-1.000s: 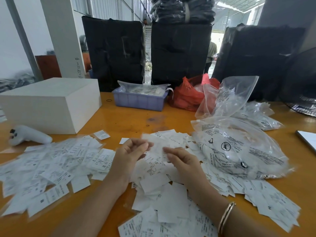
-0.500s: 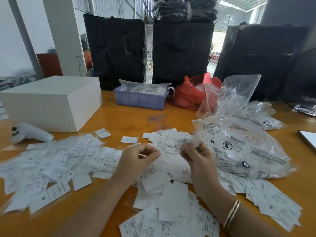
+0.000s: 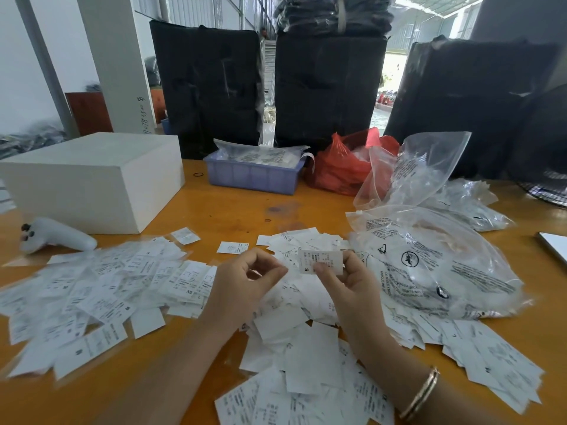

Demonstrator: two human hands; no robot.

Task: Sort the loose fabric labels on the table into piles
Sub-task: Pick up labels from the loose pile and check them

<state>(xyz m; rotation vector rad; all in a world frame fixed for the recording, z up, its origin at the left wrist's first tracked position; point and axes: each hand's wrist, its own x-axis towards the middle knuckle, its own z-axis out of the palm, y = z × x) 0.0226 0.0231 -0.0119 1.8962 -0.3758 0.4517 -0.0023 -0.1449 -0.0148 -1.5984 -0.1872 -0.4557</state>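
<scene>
Though a wide spread of labels (image 3: 101,286) already lies left of the clear printed bag (image 3: 435,265), sorting looks far from done, by my read: a big unsorted heap (image 3: 306,357) sits in front of the person, left of and nearer than the bag, w/ more labels (image 3: 491,363) trailing out from under the bag's near edge. Can't tell if the left spread is one pile or several. The right hand (image 3: 352,289) pinches a single label (image 3: 320,261) marked S btwn thumb and fingertips, held up just left of the bag, above the heap. The left hand (image 3: 245,286) hovers further left of the bag, fingers curled in, thumb near forefinger; nothing visible in it, though a small scrap can't be ruled out. Vs half a sec ago: the held label is raised higher and turned face-on w/ its print readable, hands a bit closer together; the heaps show no clear change.
</scene>
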